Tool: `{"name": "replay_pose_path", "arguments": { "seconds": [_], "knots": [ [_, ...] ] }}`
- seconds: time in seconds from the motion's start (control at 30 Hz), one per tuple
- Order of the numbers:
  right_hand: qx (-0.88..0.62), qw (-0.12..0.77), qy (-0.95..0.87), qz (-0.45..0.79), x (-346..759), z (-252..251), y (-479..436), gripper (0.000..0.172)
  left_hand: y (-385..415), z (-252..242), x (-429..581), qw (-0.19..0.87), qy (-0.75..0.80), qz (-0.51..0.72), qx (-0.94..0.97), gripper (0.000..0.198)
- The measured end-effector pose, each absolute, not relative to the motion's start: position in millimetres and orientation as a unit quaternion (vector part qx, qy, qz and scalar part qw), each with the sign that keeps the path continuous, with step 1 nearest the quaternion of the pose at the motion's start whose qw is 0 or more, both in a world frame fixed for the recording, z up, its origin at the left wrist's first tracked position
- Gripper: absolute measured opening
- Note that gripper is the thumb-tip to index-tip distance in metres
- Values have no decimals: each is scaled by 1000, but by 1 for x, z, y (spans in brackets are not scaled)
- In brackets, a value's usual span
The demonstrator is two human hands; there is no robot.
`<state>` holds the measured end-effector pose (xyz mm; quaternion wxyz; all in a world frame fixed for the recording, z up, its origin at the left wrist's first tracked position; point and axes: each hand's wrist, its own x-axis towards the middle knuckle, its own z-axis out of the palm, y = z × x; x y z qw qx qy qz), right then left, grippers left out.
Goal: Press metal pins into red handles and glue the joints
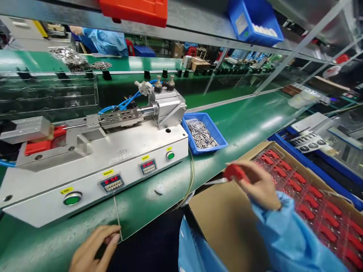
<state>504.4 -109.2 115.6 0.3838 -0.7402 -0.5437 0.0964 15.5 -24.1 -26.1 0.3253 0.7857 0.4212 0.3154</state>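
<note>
Your right hand (pixel 256 185) is closed narrow, pinching one red plastic connector (pixel 235 172) with a thin wire (pixel 216 181) trailing from it, above a clear tray (pixel 302 194) of at least fifteen red connectors (pixel 310 201) in a cardboard box (pixel 227 223). Your left hand (pixel 95 249) pinches a thin pale strand (pixel 117 217) at the edge of the green table (pixel 141 211), before one steel pneumatic machine (pixel 93 177) with two timers (pixel 112 184) and two green buttons (pixel 72 198). One blue bin (pixel 219 145) of metal pins (pixel 200 134) sits beside it.
</note>
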Motion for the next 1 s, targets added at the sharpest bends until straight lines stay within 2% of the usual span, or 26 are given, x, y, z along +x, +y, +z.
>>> {"name": "replay_pose_path", "arguments": {
  "seconds": [0.1, 0.17, 0.27, 0.37, 0.47, 0.57, 0.67, 0.77, 0.83, 1.0],
  "knots": [
    [-527, 415, -696, 255, 403, 104, -86, 23, -22, -10, 55, 460, 329, 302, 767, 33],
    [-413, 425, -747, 301, 351, 93, -67, 25, -24, 0, 75, 534, 300, 298, 732, 50],
    [-344, 445, -768, 307, 314, 78, -52, 33, -28, 5, 85, 615, 292, 278, 678, 48],
    [-398, 449, -758, 258, 317, 70, -53, 40, -26, 0, 74, 641, 354, 298, 612, 43],
    [-533, 468, -681, 180, 330, 56, -52, 50, -18, -6, 62, 633, 437, 366, 523, 45],
    [-608, 438, -636, 186, 330, 31, -37, 58, -11, -9, 59, 642, 466, 424, 437, 47],
    [-594, 399, -664, 217, 317, 4, -20, 36, -5, -13, 60, 650, 459, 453, 403, 49],
    [-586, 408, -657, 241, 306, -8, -14, 20, -3, -15, 60, 646, 450, 454, 416, 45],
    [-587, 406, -644, 275, 304, -4, -16, 22, -4, -14, 59, 642, 444, 446, 437, 39],
    [-563, 336, -687, 312, 300, 23, -24, 28, -7, -12, 54, 621, 434, 431, 490, 32]
  ]
}}
